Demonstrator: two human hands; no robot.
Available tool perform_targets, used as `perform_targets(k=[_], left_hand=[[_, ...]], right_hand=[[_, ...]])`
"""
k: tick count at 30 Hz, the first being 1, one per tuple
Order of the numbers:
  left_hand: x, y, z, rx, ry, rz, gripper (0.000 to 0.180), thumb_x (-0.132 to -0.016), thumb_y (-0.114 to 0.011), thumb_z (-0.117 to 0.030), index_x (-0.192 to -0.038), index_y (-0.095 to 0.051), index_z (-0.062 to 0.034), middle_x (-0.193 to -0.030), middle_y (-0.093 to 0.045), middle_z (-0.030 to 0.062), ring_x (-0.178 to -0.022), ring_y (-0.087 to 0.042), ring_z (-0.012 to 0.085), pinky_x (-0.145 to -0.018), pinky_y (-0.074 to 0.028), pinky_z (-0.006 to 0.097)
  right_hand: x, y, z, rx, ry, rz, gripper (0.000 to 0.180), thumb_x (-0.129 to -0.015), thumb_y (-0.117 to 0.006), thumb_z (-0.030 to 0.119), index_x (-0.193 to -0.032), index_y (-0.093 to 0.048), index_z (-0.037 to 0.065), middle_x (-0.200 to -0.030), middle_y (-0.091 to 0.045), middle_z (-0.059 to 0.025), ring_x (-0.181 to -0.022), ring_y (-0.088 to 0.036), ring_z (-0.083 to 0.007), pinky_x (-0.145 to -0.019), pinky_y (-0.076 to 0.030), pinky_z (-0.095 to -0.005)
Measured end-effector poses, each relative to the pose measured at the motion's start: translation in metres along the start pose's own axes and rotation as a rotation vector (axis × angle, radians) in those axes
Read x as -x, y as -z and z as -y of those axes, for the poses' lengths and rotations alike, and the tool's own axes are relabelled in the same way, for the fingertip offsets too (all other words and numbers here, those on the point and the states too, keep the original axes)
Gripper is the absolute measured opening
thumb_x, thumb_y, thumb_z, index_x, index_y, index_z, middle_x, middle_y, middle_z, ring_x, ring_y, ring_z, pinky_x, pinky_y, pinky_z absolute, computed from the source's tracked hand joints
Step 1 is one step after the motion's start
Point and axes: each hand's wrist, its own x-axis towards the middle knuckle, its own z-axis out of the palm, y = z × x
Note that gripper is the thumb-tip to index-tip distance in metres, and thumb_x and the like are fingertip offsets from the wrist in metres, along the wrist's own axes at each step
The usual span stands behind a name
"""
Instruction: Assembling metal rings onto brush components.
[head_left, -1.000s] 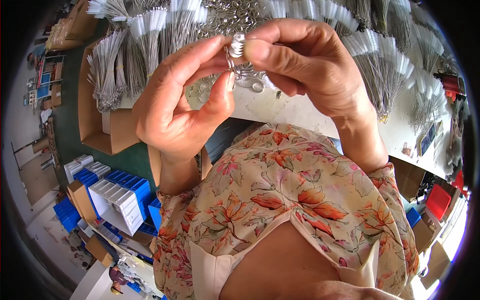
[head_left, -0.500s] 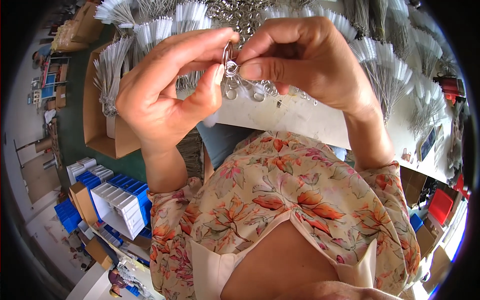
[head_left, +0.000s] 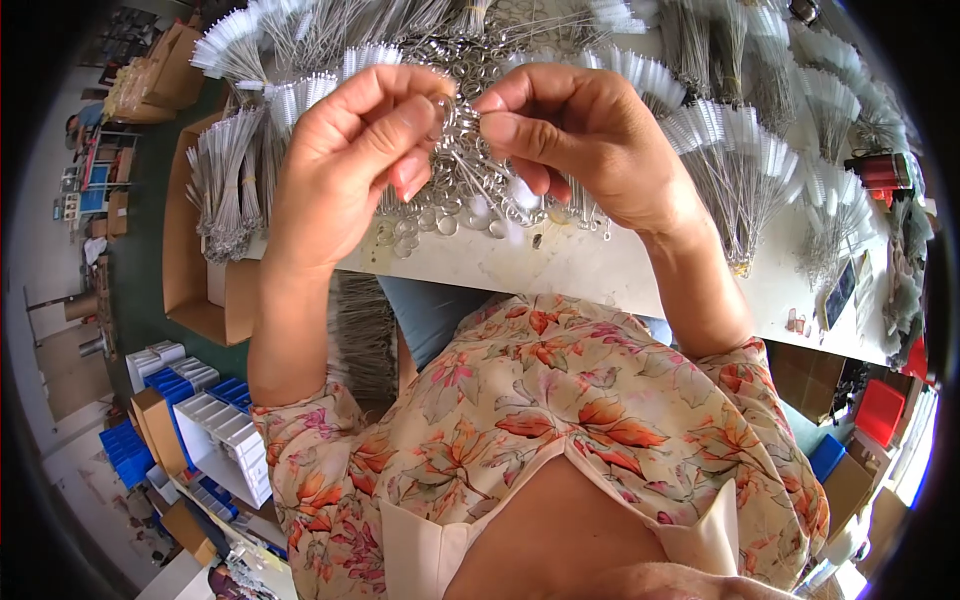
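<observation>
Metal ring, as far as we can make out, sits at the fingertips of our left hand, pinched between thumb and forefinger with only a bright curved edge showing past the skin. We judge it very light and stiff, smooth enough to slip or turn under the fingertips, and unlikely to break. A pinch on opposite faces of the rim, right at the fingertips, should hold it best; its springy wire would probably resist being spread.

Our right hand faces it from the right, thumb and forefinger brought close together in a narrow pinch, other fingers curled under. We cannot tell whether anything is caught there, since shiny metal behind blurs into the gap. The metal ring lies just to the left of those fingertips, near them and apparently apart.

Below and beyond both hands, a loose pile of rings spreads over the white table, with a few single rings near its near edge. Thin wire stems cross the metal between the hands. Bundles of white-bristled brushes stand to the left and to the right, and a cardboard box sits beyond the table's left end.
</observation>
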Motion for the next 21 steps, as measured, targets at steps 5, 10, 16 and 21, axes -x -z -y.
perform_targets(k=[5,10,16,21], left_hand=[[0.0,-0.004,-0.006,-0.936,-0.301,-0.037,0.021,-0.091,-0.05,-0.012,-0.108,-0.055,0.0006,-0.068,-0.054,-0.0008,-0.052,-0.039,0.0039,-0.047,-0.034,0.019],[-0.003,0.007,-0.007,-0.052,0.061,0.03,0.021,-0.093,-0.048,-0.015,-0.108,-0.056,-0.0025,-0.07,-0.056,0.0012,-0.055,-0.045,0.0033,-0.048,-0.037,0.019],[-0.006,0.009,-0.01,-1.017,-0.347,0.027,0.018,-0.091,-0.049,-0.012,-0.098,-0.061,0.0008,-0.088,-0.063,0.0099,-0.079,-0.058,0.0129,-0.071,-0.046,0.024],[-0.017,0.007,0.011,0.106,-0.264,-0.106,0.016,-0.088,-0.054,-0.01,-0.092,-0.064,0.001,-0.095,-0.065,0.0144,-0.093,-0.061,0.0219,-0.085,-0.048,0.034]], right_hand=[[-0.004,0.001,0.0,0.075,0.034,-0.041,0.015,-0.083,-0.065,0.017,-0.087,-0.064,0.002,-0.067,-0.059,0.0016,-0.055,-0.05,-0.0028,-0.047,-0.038,-0.0171],[-0.005,0.003,-0.002,0.055,0.031,-0.014,0.014,-0.082,-0.065,0.016,-0.087,-0.064,0.002,-0.067,-0.059,0.0013,-0.054,-0.049,-0.0029,-0.047,-0.038,-0.0171],[-0.01,0.0,-0.004,0.009,0.076,-0.006,0.015,-0.083,-0.065,0.016,-0.088,-0.064,0.002,-0.067,-0.059,0.0006,-0.056,-0.052,-0.003,-0.047,-0.039,-0.0172],[-0.021,-0.017,-0.019,-0.015,0.211,-0.135,0.016,-0.083,-0.065,0.015,-0.088,-0.064,0.0,-0.069,-0.06,-0.0001,-0.061,-0.057,-0.0057,-0.055,-0.047,-0.0186]])
